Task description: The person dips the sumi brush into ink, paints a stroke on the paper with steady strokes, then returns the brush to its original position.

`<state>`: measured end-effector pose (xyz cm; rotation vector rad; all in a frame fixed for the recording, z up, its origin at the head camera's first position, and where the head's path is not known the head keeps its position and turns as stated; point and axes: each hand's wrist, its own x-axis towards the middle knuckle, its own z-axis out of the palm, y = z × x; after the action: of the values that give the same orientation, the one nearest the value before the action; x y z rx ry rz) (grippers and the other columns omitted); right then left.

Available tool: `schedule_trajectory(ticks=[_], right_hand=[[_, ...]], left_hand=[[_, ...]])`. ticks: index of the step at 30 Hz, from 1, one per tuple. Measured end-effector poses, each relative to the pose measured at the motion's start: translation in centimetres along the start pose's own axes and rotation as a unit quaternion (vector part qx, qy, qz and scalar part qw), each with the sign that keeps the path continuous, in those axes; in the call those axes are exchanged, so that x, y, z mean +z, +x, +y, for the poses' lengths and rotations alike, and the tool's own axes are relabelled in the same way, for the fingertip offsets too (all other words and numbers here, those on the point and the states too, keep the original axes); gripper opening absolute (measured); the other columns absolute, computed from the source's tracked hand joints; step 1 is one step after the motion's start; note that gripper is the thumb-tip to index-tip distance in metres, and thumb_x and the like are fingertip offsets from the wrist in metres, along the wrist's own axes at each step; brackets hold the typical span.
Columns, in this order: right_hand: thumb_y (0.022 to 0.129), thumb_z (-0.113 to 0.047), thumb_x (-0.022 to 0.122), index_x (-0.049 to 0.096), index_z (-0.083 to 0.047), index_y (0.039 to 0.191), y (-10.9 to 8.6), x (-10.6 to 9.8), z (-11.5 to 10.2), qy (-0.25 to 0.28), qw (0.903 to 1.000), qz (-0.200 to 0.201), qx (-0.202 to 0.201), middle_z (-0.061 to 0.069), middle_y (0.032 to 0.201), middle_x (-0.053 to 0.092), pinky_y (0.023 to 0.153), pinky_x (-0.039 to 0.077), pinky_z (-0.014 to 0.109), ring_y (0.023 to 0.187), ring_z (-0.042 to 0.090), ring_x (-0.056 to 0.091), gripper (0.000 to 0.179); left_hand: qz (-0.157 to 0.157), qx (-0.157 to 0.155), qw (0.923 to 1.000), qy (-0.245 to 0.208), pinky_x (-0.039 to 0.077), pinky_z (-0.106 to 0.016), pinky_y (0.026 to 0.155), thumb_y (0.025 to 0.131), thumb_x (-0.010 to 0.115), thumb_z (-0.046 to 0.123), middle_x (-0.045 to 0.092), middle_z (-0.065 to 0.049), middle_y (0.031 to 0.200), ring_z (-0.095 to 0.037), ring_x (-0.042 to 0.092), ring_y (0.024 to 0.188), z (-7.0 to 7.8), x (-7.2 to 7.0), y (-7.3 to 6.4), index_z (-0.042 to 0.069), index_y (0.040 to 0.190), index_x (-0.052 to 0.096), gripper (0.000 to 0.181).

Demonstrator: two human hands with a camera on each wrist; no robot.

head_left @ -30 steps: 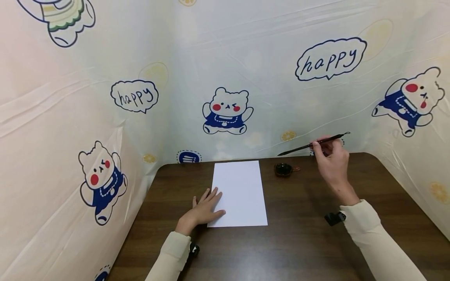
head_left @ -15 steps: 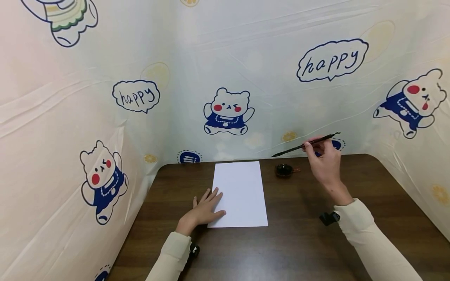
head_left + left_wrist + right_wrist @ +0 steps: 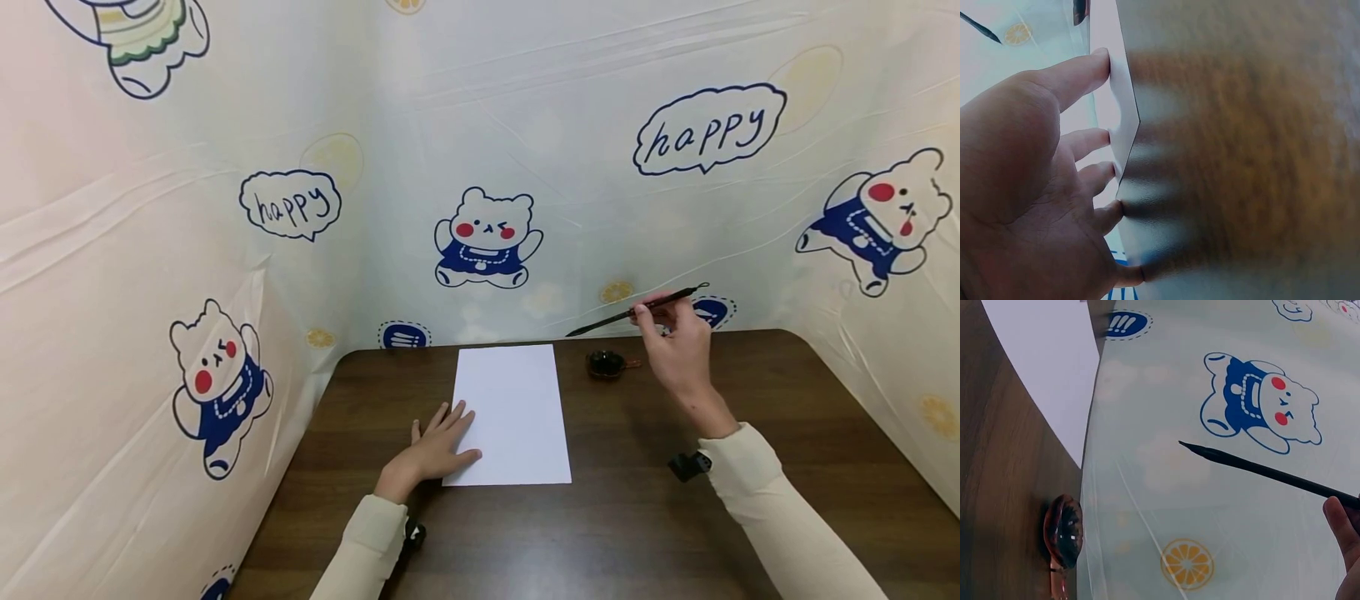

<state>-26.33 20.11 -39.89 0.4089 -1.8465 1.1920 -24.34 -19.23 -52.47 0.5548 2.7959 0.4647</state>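
My left hand rests with spread fingers on the left edge of a blank white sheet of paper. In the left wrist view the thumb and some fingertips touch the paper, while the little finger reaches the table beside it. Raised above the table's far right, my right hand pinches a dark writing brush by its shaft. The black brush tip points left and slightly down, apart from the paper. Below the brush sits a small dark ink dish with a reddish-brown handle. Dark ink glistens in the dish.
The brown wooden table has rounded far corners. A pale curtain printed with bears and "happy" bubbles stands close behind it and on both sides. Each wrist carries a small black camera, such as the right wrist camera.
My right hand has moved steadily left with the brush, bringing its tip nearer to above the paper's far right corner. The left hand, paper and ink dish have stayed in place.
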Motion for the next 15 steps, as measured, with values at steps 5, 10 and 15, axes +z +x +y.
schedule_trajectory(ticks=[5, 10, 15], right_hand=[[0.09, 0.003, 0.065, 0.061, 0.007, 0.105, -0.2, 0.9, -0.3, 0.0, 1.0, 0.002, -0.004, 0.017, 0.092, 0.072, 0.076, 0.051, 0.008, 0.078, 0.012, 0.071, 0.016], [0.089, 0.006, 0.065, 0.061, 0.009, 0.105, -0.4, 1.7, -0.5, 0.003, 1.0, -0.004, -0.001, 0.02, 0.092, 0.071, 0.075, 0.051, 0.007, 0.077, 0.027, 0.07, 0.017], [0.092, -0.003, 0.065, 0.061, 0.004, 0.108, -0.5, 2.4, -0.8, 0.009, 0.9998, -0.017, 0.006, 0.015, 0.095, 0.072, 0.074, 0.051, 0.007, 0.079, 0.024, 0.072, 0.018]], left_hand=[[0.002, -0.004, 1.0, -0.001, 0.002, -0.078, 0.108, 0.094, 0.055, 0.055, 0.014, -0.004, 0.166, -0.035, 0.006, 0.153, 0.2, -0.2, -0.1, 0.021, 0.156, 0.028, 0.076], [-0.001, -0.004, 1.0, -0.002, 0.002, -0.078, 0.108, 0.094, 0.054, 0.056, 0.013, -0.003, 0.166, -0.035, 0.005, 0.154, 0.1, -0.2, -0.2, 0.021, 0.156, 0.028, 0.076], [-0.003, -0.002, 1.0, -0.005, 0.001, -0.078, 0.108, 0.094, 0.054, 0.056, 0.013, -0.003, 0.166, -0.034, 0.004, 0.154, 0.1, -0.3, -0.2, 0.021, 0.156, 0.027, 0.076]])
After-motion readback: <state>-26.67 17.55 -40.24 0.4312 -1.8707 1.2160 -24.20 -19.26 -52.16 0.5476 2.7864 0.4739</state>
